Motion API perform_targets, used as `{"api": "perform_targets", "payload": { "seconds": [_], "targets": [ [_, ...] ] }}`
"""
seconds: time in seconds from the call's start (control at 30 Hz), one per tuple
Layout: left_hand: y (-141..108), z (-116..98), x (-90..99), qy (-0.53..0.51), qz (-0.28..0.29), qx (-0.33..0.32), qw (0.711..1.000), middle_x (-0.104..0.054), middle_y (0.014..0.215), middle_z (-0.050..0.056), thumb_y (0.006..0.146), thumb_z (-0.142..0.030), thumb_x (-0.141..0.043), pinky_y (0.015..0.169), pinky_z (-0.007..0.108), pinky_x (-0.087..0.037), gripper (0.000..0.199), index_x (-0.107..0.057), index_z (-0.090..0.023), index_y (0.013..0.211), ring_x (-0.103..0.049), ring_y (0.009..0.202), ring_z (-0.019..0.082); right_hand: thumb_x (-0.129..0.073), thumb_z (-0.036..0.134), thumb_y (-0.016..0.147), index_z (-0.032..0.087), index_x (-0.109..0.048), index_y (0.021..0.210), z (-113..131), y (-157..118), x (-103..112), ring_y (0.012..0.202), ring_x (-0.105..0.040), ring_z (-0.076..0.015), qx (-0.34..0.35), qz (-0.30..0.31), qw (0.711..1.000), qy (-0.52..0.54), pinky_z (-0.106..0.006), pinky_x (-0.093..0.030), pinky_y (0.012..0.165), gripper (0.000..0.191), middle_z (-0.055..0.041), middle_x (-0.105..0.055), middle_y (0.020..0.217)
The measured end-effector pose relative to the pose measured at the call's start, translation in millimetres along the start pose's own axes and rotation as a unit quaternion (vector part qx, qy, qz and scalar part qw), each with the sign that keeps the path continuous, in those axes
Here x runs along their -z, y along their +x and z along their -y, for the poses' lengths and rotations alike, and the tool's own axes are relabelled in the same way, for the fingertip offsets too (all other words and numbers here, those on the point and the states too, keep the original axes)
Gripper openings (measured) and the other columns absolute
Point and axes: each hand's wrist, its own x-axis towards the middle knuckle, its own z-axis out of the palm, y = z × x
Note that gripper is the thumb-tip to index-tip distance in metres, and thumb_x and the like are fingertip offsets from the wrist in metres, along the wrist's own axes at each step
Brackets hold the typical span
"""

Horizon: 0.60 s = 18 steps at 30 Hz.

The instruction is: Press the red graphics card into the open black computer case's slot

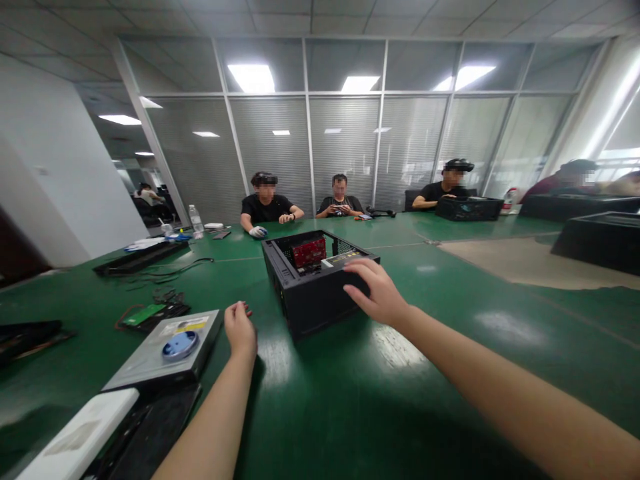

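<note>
A black computer case (325, 303) lies on its side on the green table, its upper side uncovered. Inside it a red circuit board (309, 253) and a labelled metal box (343, 259) show. My right hand (375, 291) is at the case's near right corner, thumb and fingers apart; whether the fingertips touch the rim I cannot tell. To the left of the case, my left hand (240, 328) is low over the table with its fingers curled in. What it holds, if anything, is hidden. Close beside it is an optical drive (150, 350) with a blue round roll (180, 345) on top.
A white oblong box (80, 433), a green circuit board (145, 315) and a black panel (140, 259) with cables lie left. Across the table sit people, one with a gloved hand (258, 232). Other black cases (470, 209) stand right, near a brown sheet (495, 260).
</note>
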Motion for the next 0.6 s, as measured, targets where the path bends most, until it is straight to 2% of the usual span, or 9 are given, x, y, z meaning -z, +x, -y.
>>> {"api": "perform_targets", "payload": {
  "seconds": [0.03,0.1,0.17,0.23,0.3,0.4,0.5,0.6],
  "targets": [
    [-1,-1,-0.5,0.002,0.008,0.001,1.0,-0.064,0.094,0.003,0.087,-0.048,-0.051,0.074,0.03,-0.048,0.031,-0.059,-0.019,0.094,-0.061,0.078,0.015,-0.049,0.045,0.097,0.019,-0.058,0.124,-2,24,-1,0.124,-0.052,-0.0273,-0.01,0.019,1.0,-0.015,-0.044,-0.039,0.105,0.039,-0.0127,-0.059,0.129],
    [-3,-1,-1.2,0.008,0.024,-0.004,1.0,-0.064,0.095,0.003,0.087,-0.048,-0.051,0.075,0.029,-0.047,0.031,-0.059,-0.019,0.095,-0.061,0.079,0.015,-0.043,0.055,0.098,0.017,-0.061,0.124,-12,70,-10,0.123,-0.053,-0.0306,-0.063,0.119,0.989,-0.058,-0.046,-0.038,0.104,0.05,-0.0138,-0.061,0.129],
    [-3,-1,-1.3,0.016,0.032,-0.016,0.999,-0.064,0.096,0.003,0.087,-0.049,-0.051,0.075,0.029,-0.047,0.032,-0.059,-0.019,0.096,-0.061,0.08,0.016,-0.038,0.068,0.095,0.013,-0.066,0.12,-25,101,-22,0.117,-0.058,-0.0337,-0.121,0.268,0.953,-0.071,-0.045,-0.042,0.098,0.067,-0.0165,-0.065,0.124],
    [-3,-1,-1.4,0.022,0.033,-0.022,0.999,-0.064,0.096,0.003,0.087,-0.048,-0.051,0.075,0.029,-0.047,0.031,-0.059,-0.019,0.096,-0.061,0.081,0.016,-0.039,0.079,0.087,0.01,-0.072,0.111,-37,114,-34,0.108,-0.064,-0.0353,-0.149,0.361,0.919,-0.064,-0.042,-0.046,0.092,0.079,-0.0185,-0.07,0.114],
    [-2,-1,-1.9,0.02,0.029,-0.016,0.999,-0.064,0.095,0.002,0.087,-0.048,-0.052,0.075,0.029,-0.047,0.031,-0.058,-0.019,0.096,-0.061,0.08,0.016,-0.04,0.085,0.082,0.01,-0.075,0.103,-43,113,-41,0.101,-0.067,-0.0356,-0.154,0.379,0.911,-0.061,-0.041,-0.048,0.088,0.085,-0.0194,-0.072,0.108],
    [-2,-1,-3.5,0.006,0.032,-0.001,0.999,-0.064,0.095,0.002,0.086,-0.047,-0.052,0.078,0.03,-0.048,0.029,-0.058,-0.019,0.095,-0.061,0.08,0.016,-0.034,0.088,0.081,0.009,-0.074,0.102,-40,103,-39,0.097,-0.068,-0.0348,-0.159,0.386,0.906,-0.067,-0.041,-0.05,0.085,0.091,-0.0204,-0.072,0.107],
    [-3,-2,-5.2,0.005,0.044,0.001,0.999,-0.065,0.099,0.004,0.087,-0.047,-0.052,0.083,0.032,-0.048,0.03,-0.059,-0.019,0.097,-0.062,0.085,0.017,-0.031,0.09,0.08,0.009,-0.074,0.096,-23,92,-25,0.09,-0.07,-0.0335,-0.149,0.393,0.904,-0.083,-0.042,-0.051,0.079,0.093,-0.0203,-0.073,0.101],
    [-5,-6,-7.9,0.009,0.053,-0.011,0.999,-0.065,0.107,0.006,0.089,-0.048,-0.048,0.092,0.035,-0.047,0.035,-0.061,-0.019,0.104,-0.062,0.096,0.019,-0.018,0.087,0.084,0.013,-0.074,0.087,7,70,-4,0.081,-0.07,-0.0315,-0.113,0.396,0.906,-0.101,-0.043,-0.052,0.072,0.093,-0.0176,-0.073,0.09]
  ]
}}
